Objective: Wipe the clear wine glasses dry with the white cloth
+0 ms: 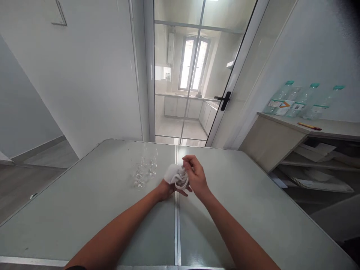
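White cloth (pixel 176 175), one: held above the worktop (pixel 70 202), over the metal seam strip (pixel 176 232) that divides it, between the two hands. Bunched; smoother and rounded at its left end, creased and folded at its right, with a looped edge low on that side. Slightly longer across than deep; no firm long axis. Whether anything is wrapped inside cannot be told.

Left hand (pixel 167 189): beneath and to the left of the cloth, cupped about it, fingertips showing past its lower right side. Right hand (pixel 195 175): against the upper right of the cloth, fingers curled and thumb drawn toward them; whether a fold is pinched between them cannot be told.

Stemmed glasses (pixel 139 174), several, clear and colourless: grouped on the worktop to the left of the cloth, apart from it, near the left hand and a little beyond it. The left hand is the nearer; the right lies across the cloth from them. They appear to stand upright, long axes vertical, feet down; outlines overlap, exact count unclear.

Surroundings: plastic bottles (pixel 299 105) with green caps, on a shelf unit (pixel 341 129) at far right; glazed door (pixel 149 93) beyond the worktop, with black handle (pixel 225 100).
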### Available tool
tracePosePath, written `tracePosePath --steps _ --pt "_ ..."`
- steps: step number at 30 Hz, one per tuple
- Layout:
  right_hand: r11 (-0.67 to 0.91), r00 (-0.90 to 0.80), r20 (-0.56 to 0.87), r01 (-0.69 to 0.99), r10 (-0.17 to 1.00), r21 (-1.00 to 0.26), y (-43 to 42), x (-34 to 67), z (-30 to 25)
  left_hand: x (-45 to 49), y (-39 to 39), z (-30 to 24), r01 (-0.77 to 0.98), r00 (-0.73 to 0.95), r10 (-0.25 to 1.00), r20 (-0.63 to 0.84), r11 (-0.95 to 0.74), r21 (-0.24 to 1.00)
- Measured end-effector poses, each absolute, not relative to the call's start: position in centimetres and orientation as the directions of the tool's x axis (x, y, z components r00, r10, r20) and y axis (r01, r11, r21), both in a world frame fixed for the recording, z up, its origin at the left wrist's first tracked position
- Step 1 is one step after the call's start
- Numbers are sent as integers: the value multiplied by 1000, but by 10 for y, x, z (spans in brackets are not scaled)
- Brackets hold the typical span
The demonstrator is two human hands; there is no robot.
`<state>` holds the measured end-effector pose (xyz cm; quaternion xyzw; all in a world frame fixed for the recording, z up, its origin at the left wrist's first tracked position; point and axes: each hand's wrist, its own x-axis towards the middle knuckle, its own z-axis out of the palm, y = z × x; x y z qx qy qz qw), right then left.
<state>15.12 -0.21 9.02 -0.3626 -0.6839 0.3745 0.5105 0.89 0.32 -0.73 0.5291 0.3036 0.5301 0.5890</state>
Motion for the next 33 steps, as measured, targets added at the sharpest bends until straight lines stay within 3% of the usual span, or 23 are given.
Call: tracePosePath --steps 3,5,8,11,14,18,23,26,29,31,33 --pt "399 -206 389 7 898 -917 19 173 71 8 7 -11 -383 256 959 120 -13 924" --pt "361 -242 354 -17 903 -932 24 179 58 10 10 -14 -385 137 987 80 -21 923" --pt "142 -331 148 -40 932 -989 23 184 43 14 14 -15 -355 -46 997 66 -78 931" --pt "-30 -434 -16 -27 901 -999 23 191 33 13 16 -12 -358 -87 995 56 -83 930" --pt "-43 -340 22 -182 940 -982 28 201 30 9 14 -7 -396 -107 994 33 -73 915" --pt "-165 -287 -34 -447 957 -879 35 210 37 7 11 -2 -503 -122 992 43 -100 858" --pt "-271 -423 -58 -464 904 -843 31 208 38 9 14 -3 -517 -103 992 73 -116 848" --pt "-423 -645 -180 -243 743 -873 25 207 28 8 13 -6 -337 -68 980 187 -199 920" --pt "-418 -695 -266 -54 668 -907 22 206 18 4 7 -7 60 -62 925 374 -371 927" --pt "-370 -643 -214 -117 736 -922 25 205 16 1 1 -5 379 20 841 541 -507 774" --pt "-307 -529 -125 -272 840 -912 30 204 16 -2 -4 0 610 121 737 665 -584 536"
